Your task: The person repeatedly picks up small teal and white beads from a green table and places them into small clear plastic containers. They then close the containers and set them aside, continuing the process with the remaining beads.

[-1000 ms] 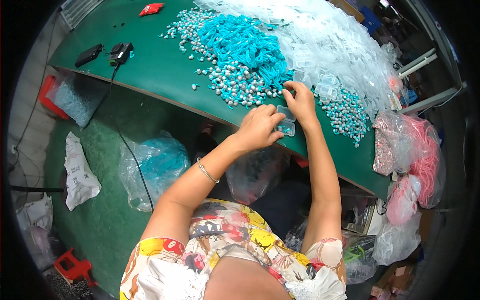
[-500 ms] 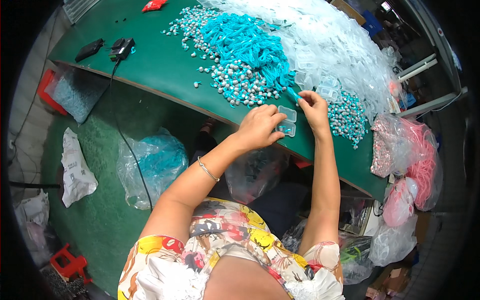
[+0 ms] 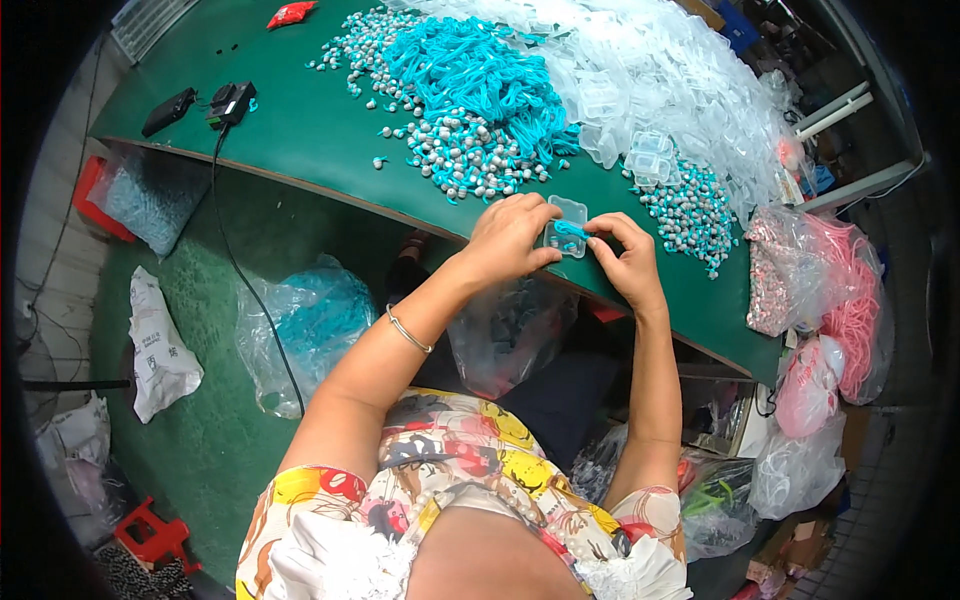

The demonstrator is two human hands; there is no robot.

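At the table's near edge my left hand (image 3: 512, 238) grips a small clear plastic box (image 3: 568, 209) by its left side, thumb at the front. The box's lid is raised away from me. With thumb and fingertips my right hand (image 3: 630, 260) pinches a small bundle of teal cord (image 3: 571, 230) at the box's open compartment. Some teal bits lie inside; their exact shape is too small to make out. Beyond my hands are a heap of teal cords (image 3: 480, 75) and a pile of silver-and-teal bead-like pieces (image 3: 465, 150).
A large mound of clear boxes (image 3: 660, 70) covers the far right of the green table (image 3: 310, 130). More bead-like pieces (image 3: 690, 215) lie right of my hands. Bags of pink cord (image 3: 848, 330) hang at the right edge. A black device (image 3: 230, 103) trails a cable at left.
My right hand has moved left and nearer, from beside the cord heap to the box, carrying the teal cord. My left hand still holds the box. The view has shifted slightly.
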